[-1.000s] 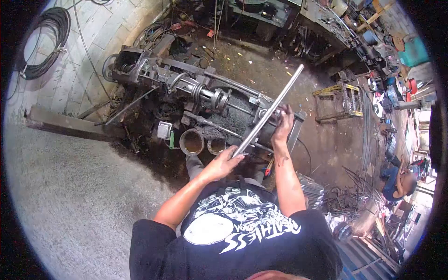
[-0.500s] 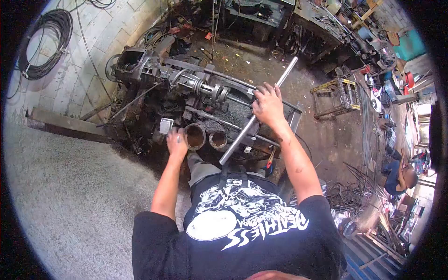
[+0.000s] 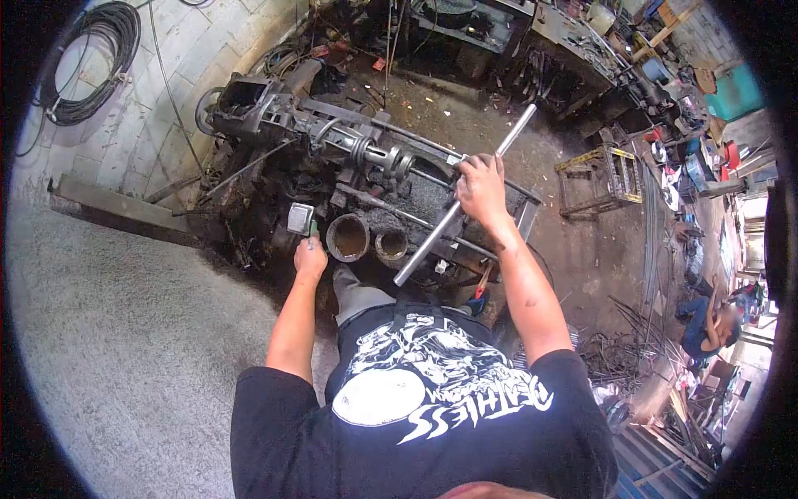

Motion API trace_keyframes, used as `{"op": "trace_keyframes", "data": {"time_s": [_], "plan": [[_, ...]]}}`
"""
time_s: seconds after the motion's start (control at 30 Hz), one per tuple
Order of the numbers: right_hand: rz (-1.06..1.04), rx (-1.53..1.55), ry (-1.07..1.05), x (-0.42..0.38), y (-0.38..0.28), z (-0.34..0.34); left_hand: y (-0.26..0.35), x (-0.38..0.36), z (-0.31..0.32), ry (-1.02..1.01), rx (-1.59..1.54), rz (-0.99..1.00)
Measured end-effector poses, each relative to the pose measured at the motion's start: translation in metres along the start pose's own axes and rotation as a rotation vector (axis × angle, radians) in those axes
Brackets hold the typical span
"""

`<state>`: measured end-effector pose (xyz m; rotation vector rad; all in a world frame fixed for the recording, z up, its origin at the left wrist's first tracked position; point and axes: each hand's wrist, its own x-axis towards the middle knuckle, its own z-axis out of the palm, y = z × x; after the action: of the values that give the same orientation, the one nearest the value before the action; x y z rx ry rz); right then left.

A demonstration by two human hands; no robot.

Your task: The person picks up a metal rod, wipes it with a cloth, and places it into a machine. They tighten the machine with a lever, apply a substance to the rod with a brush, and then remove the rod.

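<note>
Metal rod [image 3: 428, 244]: aslant over machine [image 3: 378, 155], right hand [image 3: 482, 187] fingers wrapped round it. Left hand [image 3: 311, 259]: fingers apparently closed on green handle [image 3: 313, 229]. Apparent step, steadying rod while grasping handle; any next move calls for firm right-hand hold.

Light falls unevenly around the machine [image 3: 357, 150]. The concrete floor [image 3: 166, 324] to its near left lies pale and bright, and the block wall [image 3: 158, 108] left of it is nearly as light, yet the floor strip [image 3: 278, 268] along its near side sinks into shadow that swallows detail. The bench [image 3: 573, 35] beyond it looks murky too. Far to its right, glare whitens pale patches [image 3: 755, 198], and the small clutter there runs together softly. The metal rod [image 3: 426, 249] across its right end carries a clean glint. Well out from the machine, lines bow and a round black rim closes in.
</note>
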<state>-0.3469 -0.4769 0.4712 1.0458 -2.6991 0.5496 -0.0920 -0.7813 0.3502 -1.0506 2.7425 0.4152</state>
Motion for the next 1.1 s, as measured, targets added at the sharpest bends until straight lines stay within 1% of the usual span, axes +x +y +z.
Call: {"op": "trace_keyframes", "data": {"time_s": [0.17,0.23,0.27,0.33,0.37,0.4,0.47,0.53,0.6,0.63,0.7,0.73,0.8,0.83,0.87,0.97,1.0,1.07,1.1], "plan": [[-0.011,0.031,0.041,0.0,-0.004,0.001,-0.004,0.0,-0.004,-0.013,-0.026,0.036],[0.021,0.026,0.027,0.001,-0.007,-0.002,-0.014,0.003,0.007,0.097,-0.072,0.087],[0.021,0.021,0.023,0.001,-0.006,-0.001,-0.014,0.002,0.004,0.093,-0.076,0.088],[0.059,0.026,-0.007,0.002,-0.005,0.001,-0.012,0.002,-0.006,-0.004,-0.157,0.102],[0.086,0.031,-0.028,0.003,-0.008,-0.003,-0.026,0.008,0.009,0.014,-0.184,0.188],[0.11,0.027,-0.033,0.004,-0.01,-0.003,-0.031,0.009,0.011,-0.005,-0.177,0.203],[0.118,0.048,-0.035,0.006,-0.013,-0.005,-0.035,0.011,0.012,0.03,-0.291,0.263],[0.138,0.042,-0.035,0.008,-0.015,-0.003,-0.044,0.021,0.018,-0.103,-0.353,0.236],[0.158,0.055,-0.038,0.01,-0.018,-0.003,-0.029,0.017,-0.013,-0.173,-0.241,0.206],[0.15,0.06,-0.011,0.01,-0.02,-0.002,-0.032,0.016,-0.016,-0.179,-0.238,0.205],[0.152,0.048,-0.026,0.01,-0.017,-0.001,-0.032,0.023,-0.019,-0.202,-0.268,0.225],[0.157,0.04,-0.048,0.008,-0.015,0.0,-0.031,0.023,-0.018,-0.124,-0.286,0.263],[0.134,0.05,-0.031,0.005,-0.01,0.004,-0.032,0.021,-0.01,-0.065,-0.37,0.256],[0.124,0.061,-0.005,0.006,-0.009,0.005,-0.033,0.021,-0.005,-0.063,-0.437,0.237],[0.124,0.076,0.021,0.003,-0.009,0.006,-0.035,0.017,-0.001,-0.061,-0.43,0.233],[0.108,0.073,0.018,0.005,-0.009,0.005,-0.028,0.006,0.002,0.08,-0.46,0.16],[0.11,0.061,0.006,0.004,-0.008,0.005,-0.026,0.006,0.002,0.088,-0.456,0.165],[0.107,0.077,0.014,0.005,-0.009,0.005,-0.023,0.007,0.0,-0.025,-0.531,0.007],[0.099,0.096,0.019,0.004,-0.009,0.005,-0.025,0.007,0.004,-0.03,-0.541,-0.012]]}}
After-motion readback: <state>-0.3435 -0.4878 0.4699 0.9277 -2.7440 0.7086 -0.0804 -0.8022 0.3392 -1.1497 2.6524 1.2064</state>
